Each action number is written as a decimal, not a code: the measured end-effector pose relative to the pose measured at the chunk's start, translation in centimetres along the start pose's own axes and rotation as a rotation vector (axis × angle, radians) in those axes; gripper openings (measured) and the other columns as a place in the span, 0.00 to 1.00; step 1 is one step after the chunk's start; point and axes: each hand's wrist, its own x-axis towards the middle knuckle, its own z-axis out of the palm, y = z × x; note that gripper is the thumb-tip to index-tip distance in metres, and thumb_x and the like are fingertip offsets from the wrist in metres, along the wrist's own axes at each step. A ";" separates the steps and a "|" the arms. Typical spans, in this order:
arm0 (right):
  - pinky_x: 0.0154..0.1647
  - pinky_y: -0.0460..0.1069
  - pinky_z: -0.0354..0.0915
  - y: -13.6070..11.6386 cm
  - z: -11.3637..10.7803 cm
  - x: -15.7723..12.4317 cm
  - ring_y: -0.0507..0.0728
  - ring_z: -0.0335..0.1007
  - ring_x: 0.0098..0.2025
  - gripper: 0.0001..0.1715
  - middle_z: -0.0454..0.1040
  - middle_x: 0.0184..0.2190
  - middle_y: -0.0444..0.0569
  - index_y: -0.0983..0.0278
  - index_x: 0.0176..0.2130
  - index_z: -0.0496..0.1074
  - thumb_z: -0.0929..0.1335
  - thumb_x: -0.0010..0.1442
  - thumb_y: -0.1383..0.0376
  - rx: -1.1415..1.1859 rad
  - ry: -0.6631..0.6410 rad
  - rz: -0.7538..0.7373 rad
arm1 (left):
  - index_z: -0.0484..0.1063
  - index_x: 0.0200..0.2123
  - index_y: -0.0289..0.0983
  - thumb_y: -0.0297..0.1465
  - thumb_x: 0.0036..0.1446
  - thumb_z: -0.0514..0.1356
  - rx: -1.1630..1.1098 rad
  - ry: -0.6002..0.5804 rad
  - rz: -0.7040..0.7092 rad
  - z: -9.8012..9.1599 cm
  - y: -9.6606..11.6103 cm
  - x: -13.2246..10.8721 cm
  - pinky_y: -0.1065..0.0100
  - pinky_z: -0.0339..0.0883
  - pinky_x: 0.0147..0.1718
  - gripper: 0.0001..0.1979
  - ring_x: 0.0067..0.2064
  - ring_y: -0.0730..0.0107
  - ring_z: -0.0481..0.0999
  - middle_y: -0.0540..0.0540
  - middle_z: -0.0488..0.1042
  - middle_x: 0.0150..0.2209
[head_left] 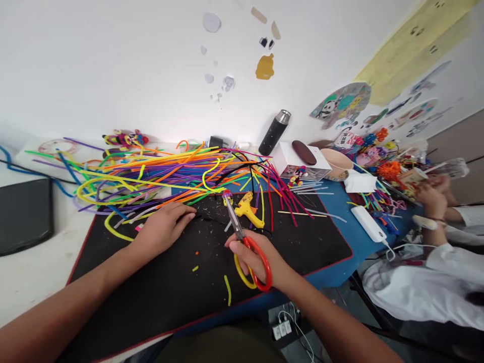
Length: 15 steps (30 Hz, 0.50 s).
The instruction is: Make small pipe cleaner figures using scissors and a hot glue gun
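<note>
Smooth white wall (132, 75): bright under soft, diffuse light.
Flat black mat with red edging (170, 292): dark, matte, only faint shadows.
Metal scissors with red-and-yellow handles (239, 233): fairly sharp, softly shining.
Dark grey floor (338, 302): dim, in shadow.
Co-worker's white fabric clothing (408, 297): soft, stretched by edge distortion.

One pair of scissors (239, 231), one glue gun (246, 207), many pipe cleaners (162, 176)
The scissors are in the right grip (275, 257), the glue gun just beyond; farther beyond and rightward, one flask (275, 133), one white box (289, 162), one brown case (303, 153). Two yellow scraps (227, 291) lie nearer the body. Beyond the left grip (164, 227), pipe cleaners too tangled to count.
</note>
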 end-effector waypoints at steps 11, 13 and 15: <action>0.31 0.51 0.60 -0.7 -0.7 0.8 0.65 0.84 0.37 0.23 0.86 0.37 0.53 0.65 0.51 0.76 0.70 0.72 0.48 -1.227 -0.281 -0.255 | 0.80 0.42 0.41 0.43 0.69 0.56 -0.052 -0.100 -0.117 -3.1 1.5 1.7 0.60 0.71 0.45 0.16 0.43 0.56 0.79 0.44 0.82 0.41; 0.32 0.51 0.61 -0.7 -0.6 1.2 0.65 0.84 0.39 0.23 0.85 0.40 0.53 0.65 0.50 0.75 0.71 0.71 0.49 -1.247 -0.324 -0.279 | 0.80 0.40 0.40 0.39 0.70 0.55 -0.001 -0.156 -0.010 -2.6 2.1 1.8 0.60 0.70 0.45 0.14 0.44 0.57 0.78 0.43 0.81 0.41; 0.32 0.52 0.63 -0.8 -0.3 1.6 0.65 0.84 0.40 0.21 0.85 0.40 0.53 0.66 0.50 0.75 0.71 0.71 0.51 -1.260 -0.355 -0.307 | 0.80 0.39 0.39 0.35 0.71 0.55 0.060 -0.218 0.065 -2.0 2.6 2.1 0.59 0.69 0.45 0.14 0.44 0.57 0.78 0.42 0.81 0.40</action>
